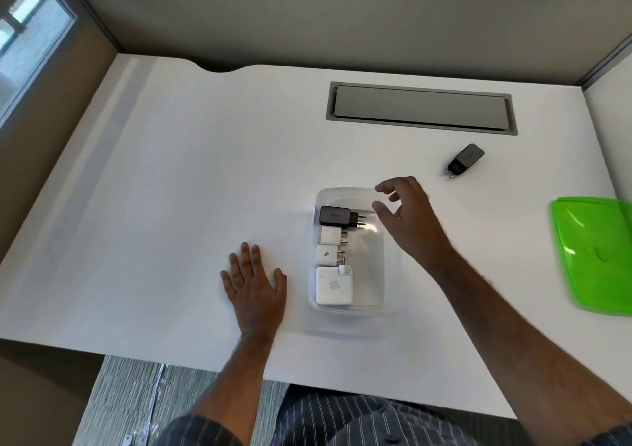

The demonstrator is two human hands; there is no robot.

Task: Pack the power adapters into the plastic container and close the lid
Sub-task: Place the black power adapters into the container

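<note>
The left hand (253,283) lies flat on the white tabletop (178,179), palm down, fingers straight and slightly spread, holding nothing. Just to its right, close beside the thumb but apart from it, stands the clear plastic container (371,274), uncovered, its long side running away from the person.

The right hand (407,216) hovers above the far right part of the container, fingers loosely curved and parted, thumb apart from the index finger; nothing is between them.

Four adapters lie in a row along the container's left side, the side nearer the left hand. Farthest from the person, just left of the right hand's fingertips, is a black adapter (337,215) with its two pins pointing right toward that hand. Next comes a small white adapter (330,236), then a second white adapter (326,254) with a grey triangular mark, both with pins pointing right. Nearest the person is a large square white power brick (333,286), level with the left hand's knuckles.

Another black adapter (464,159) lies on the tabletop outside the container, beyond the right hand and to its right, well apart from it. The green lid (595,257) rests on the tabletop far to the right of the right forearm, at the edge of view.

Beyond both hands, a grey cable hatch (420,108) is set into the tabletop.
</note>
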